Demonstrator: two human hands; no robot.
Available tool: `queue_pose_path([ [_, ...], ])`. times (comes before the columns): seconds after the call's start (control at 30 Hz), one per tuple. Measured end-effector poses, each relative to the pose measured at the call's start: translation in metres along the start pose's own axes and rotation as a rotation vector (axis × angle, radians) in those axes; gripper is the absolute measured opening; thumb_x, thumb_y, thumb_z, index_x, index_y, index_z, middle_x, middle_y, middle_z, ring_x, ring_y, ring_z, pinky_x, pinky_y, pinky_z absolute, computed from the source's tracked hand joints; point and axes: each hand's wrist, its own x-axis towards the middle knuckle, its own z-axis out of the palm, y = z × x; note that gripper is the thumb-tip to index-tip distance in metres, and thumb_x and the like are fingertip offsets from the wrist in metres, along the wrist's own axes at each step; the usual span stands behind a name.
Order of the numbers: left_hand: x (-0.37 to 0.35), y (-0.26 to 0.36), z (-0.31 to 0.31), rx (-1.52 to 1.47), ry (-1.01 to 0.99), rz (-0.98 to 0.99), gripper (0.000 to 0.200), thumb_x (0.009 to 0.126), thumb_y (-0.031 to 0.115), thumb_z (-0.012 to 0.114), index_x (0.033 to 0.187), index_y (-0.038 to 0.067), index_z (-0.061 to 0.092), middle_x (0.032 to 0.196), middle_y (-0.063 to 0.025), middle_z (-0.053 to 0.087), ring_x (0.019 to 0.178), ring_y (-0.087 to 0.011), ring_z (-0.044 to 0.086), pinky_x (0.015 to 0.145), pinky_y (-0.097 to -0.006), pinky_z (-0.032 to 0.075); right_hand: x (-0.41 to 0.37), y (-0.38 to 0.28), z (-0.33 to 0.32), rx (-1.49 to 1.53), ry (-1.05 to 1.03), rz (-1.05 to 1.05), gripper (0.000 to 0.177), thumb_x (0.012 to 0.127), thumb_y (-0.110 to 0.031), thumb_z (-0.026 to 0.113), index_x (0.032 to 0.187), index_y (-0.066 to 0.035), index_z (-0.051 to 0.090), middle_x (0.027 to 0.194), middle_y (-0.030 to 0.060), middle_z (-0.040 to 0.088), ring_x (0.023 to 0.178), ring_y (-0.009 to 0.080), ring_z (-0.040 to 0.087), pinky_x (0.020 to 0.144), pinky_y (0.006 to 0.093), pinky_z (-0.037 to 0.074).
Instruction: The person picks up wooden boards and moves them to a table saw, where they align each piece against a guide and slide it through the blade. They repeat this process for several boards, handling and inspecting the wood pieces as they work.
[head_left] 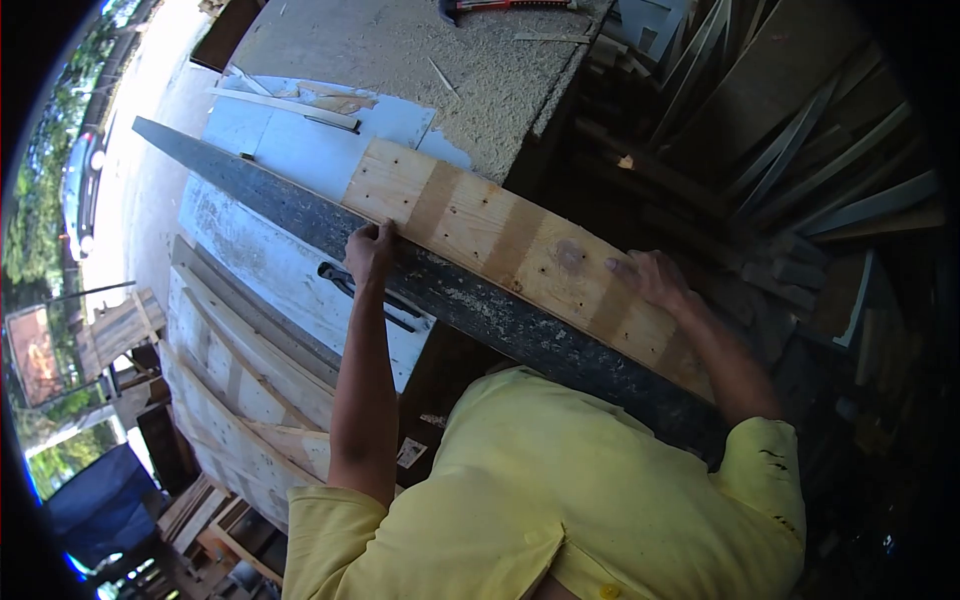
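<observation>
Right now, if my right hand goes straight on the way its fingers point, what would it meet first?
Your right hand would probably first meet the round greyish mark on the pale board, just ahead of the fingers; whether it would touch or pass above is unclear.

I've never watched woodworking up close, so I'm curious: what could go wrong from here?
The pale plank and dark board both reach past the tabletop, so they might tip if let go. The left hand is at the seam between them; its fingers could get pinched if they shift. Loose sawdust might make the worktop slippery.
</observation>
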Motion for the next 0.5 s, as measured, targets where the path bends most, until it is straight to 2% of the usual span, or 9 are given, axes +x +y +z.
queue_pose_path([
  [0.07,0.005,-0.003,-0.005,-0.003,0.018,-0.019,0.043,0.088,0.046,0.059,0.086,0.005,0.073,0.082,-0.0171,0.071,0.083,-0.0353,0.068,0.082,-0.0430,0.047,0.003,-0.008,-0.003,0.003,-0.006,-0.024,0.067,0.090,-0.062,0.048,0.090,0.002,0.067,0.087,0.0279,0.066,0.089,0.0422,0.064,0.079,0.0468,0.050],
  [0.13,0.005,-0.001,-0.011,-0.125,0.082,-0.002,0.042,0.089,0.043,0.059,0.084,0.003,0.072,0.082,-0.0171,0.071,0.084,-0.0356,0.067,0.082,-0.0423,0.047,-0.001,-0.010,-0.004,0.031,0.065,-0.064,0.064,0.090,-0.061,0.050,0.090,0.001,0.067,0.088,0.0281,0.066,0.091,0.0424,0.064,0.080,0.0476,0.050],
  [0.17,0.005,-0.001,-0.018,-0.144,0.062,-0.018,0.038,0.088,0.038,0.059,0.086,0.002,0.070,0.084,-0.0171,0.070,0.086,-0.0358,0.067,0.082,-0.0424,0.047,-0.001,-0.011,-0.002,0.028,0.058,-0.093,0.064,0.090,-0.061,0.050,0.090,0.001,0.067,0.088,0.0281,0.066,0.091,0.0424,0.064,0.080,0.0476,0.050],
  [0.2,0.007,-0.007,-0.021,-0.149,0.089,-0.032,0.038,0.088,0.038,0.059,0.086,0.002,0.070,0.084,-0.0171,0.070,0.086,-0.0358,0.067,0.082,-0.0424,0.047,0.000,-0.011,-0.002,-0.017,0.063,-0.049,0.064,0.090,-0.060,0.050,0.091,0.001,0.067,0.089,0.0286,0.065,0.091,0.0427,0.064,0.081,0.0482,0.050],
  [0.27,0.013,-0.022,-0.023,-0.113,0.274,0.025,0.034,0.087,0.034,0.059,0.087,0.002,0.068,0.082,-0.0174,0.069,0.083,-0.0351,0.066,0.080,-0.0433,0.047,0.002,0.001,0.006,-0.081,0.118,-0.030,0.064,0.090,-0.059,0.051,0.091,0.002,0.067,0.089,0.0295,0.065,0.092,0.0435,0.063,0.082,0.0493,0.050],
  [0.3,0.010,-0.024,-0.027,-0.129,0.307,0.029,0.028,0.086,0.031,0.059,0.093,0.006,0.068,0.093,-0.0144,0.070,0.092,-0.0331,0.064,0.085,-0.0451,0.045,0.005,0.009,0.015,-0.097,0.169,-0.061,0.064,0.090,-0.059,0.051,0.091,0.003,0.067,0.089,0.0299,0.065,0.092,0.0440,0.063,0.082,0.0499,0.050],
  [0.33,0.009,-0.028,-0.030,0.016,0.301,0.024,0.029,0.087,0.032,0.060,0.106,0.011,0.067,0.117,-0.0109,0.064,0.111,-0.0315,0.057,0.094,-0.0471,0.040,0.005,0.007,0.012,-0.093,0.155,-0.083,0.065,0.091,-0.059,0.050,0.091,0.004,0.066,0.088,0.0304,0.064,0.091,0.0448,0.063,0.080,0.0501,0.050],
  [0.4,0.006,-0.037,-0.025,0.064,0.341,0.142,0.039,0.088,0.034,0.060,0.121,0.014,0.061,0.138,-0.0091,0.051,0.127,-0.0327,0.044,0.101,-0.0500,0.033,0.006,0.004,0.009,-0.075,0.145,-0.129,0.066,0.091,-0.059,0.049,0.089,0.004,0.066,0.086,0.0309,0.064,0.090,0.0464,0.062,0.077,0.0507,0.050],
  [0.5,-0.008,-0.035,-0.011,0.217,0.345,0.283,0.048,0.090,0.040,0.056,0.130,0.012,0.055,0.141,-0.0093,0.047,0.131,-0.0339,0.038,0.105,-0.0525,0.028,0.005,0.007,0.009,-0.044,0.117,-0.168,0.066,0.092,-0.059,0.047,0.089,0.004,0.066,0.084,0.0312,0.063,0.088,0.0477,0.062,0.075,0.0513,0.050],
])
